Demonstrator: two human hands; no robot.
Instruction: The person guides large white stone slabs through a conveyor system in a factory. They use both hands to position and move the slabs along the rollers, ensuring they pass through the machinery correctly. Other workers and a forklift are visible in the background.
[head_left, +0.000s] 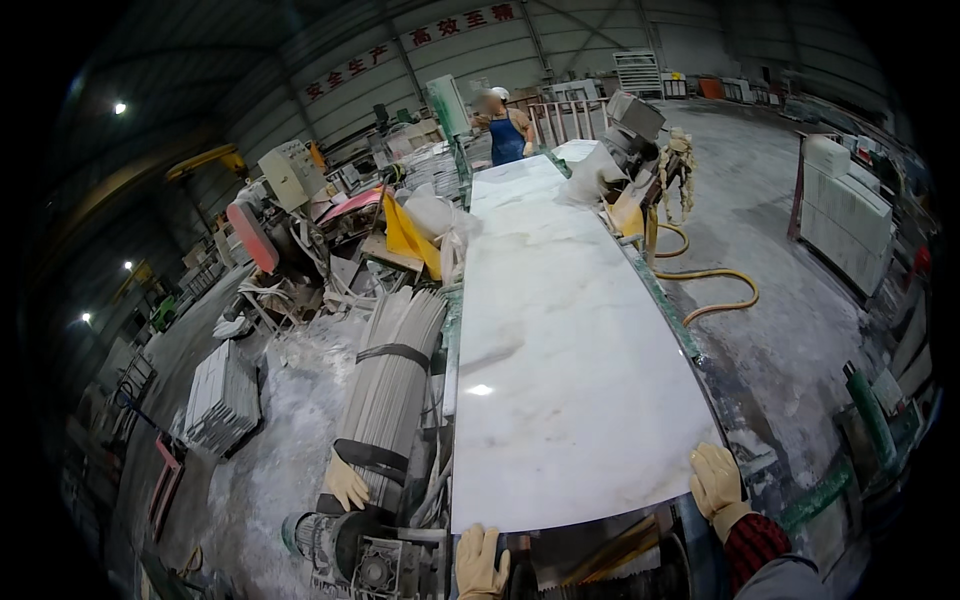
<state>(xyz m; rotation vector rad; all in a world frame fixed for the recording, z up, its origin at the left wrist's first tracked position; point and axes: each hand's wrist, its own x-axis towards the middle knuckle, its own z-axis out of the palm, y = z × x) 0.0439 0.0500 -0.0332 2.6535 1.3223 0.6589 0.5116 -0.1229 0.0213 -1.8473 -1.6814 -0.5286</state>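
Observation:
A long, polished white stone slab (pixel 570 370) with faint grey-brown veining runs from me toward the far end of a green-framed conveyor. My left hand (pixel 480 565), in a cream work glove, rests its outstretched fingertips at the slab's near left corner. On the right long edge, close to the near corner, lies my gloved right hand (pixel 716 485), fingers extended over the stone; a red-and-black checked cuff shows at its wrist. Neither hand is wrapped around anything visible. Another cream glove (pixel 347 485) sits by the strapped bundle at left; whether a hand fills it cannot be told.
A strapped bundle of long strips (pixel 385 370) stands left of the conveyor, above a motor (pixel 325 535). A person in a blue apron (pixel 508 138) is at the far end. A yellow hose (pixel 735 285) curls across the right floor. Stacked slabs (pixel 845 215) stand farther right.

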